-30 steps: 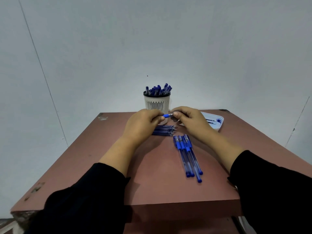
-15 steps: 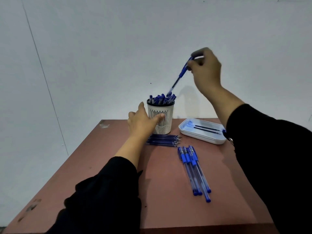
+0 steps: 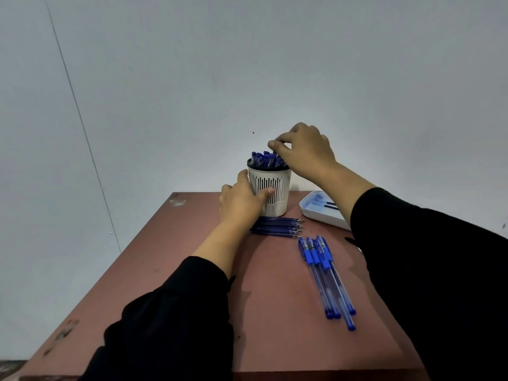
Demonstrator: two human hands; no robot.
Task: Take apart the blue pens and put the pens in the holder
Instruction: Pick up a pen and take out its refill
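While the long reddish-brown wooden table (image 3: 192,257) bears everything, the step in hand is seating a pen in the white slotted plastic holder with the dark rim (image 3: 270,193), which stands at the table's far edge, packed with blue pen tops. The left hand (image 3: 242,202) grasps the holder's side, thumb across its front, bracing it; that brace should hold firm so the crowded cup does not tip. The right hand (image 3: 302,149) hangs just above the rim, fingertips pinched together over the pens in the holder (image 3: 265,159); whether they grip a pen or have let go, I cannot tell. A good finish, I judge, means pressing straight down into a gap, not sideways against neighbours. To the right lies a shallow white plastic tray (image 3: 316,213), partly hidden by the sleeve. Four assembled blue pens with rubber grips (image 3: 325,279) wait nearer the body. A bundle of thin dark-blue refills (image 3: 277,226) lies just before the holder.
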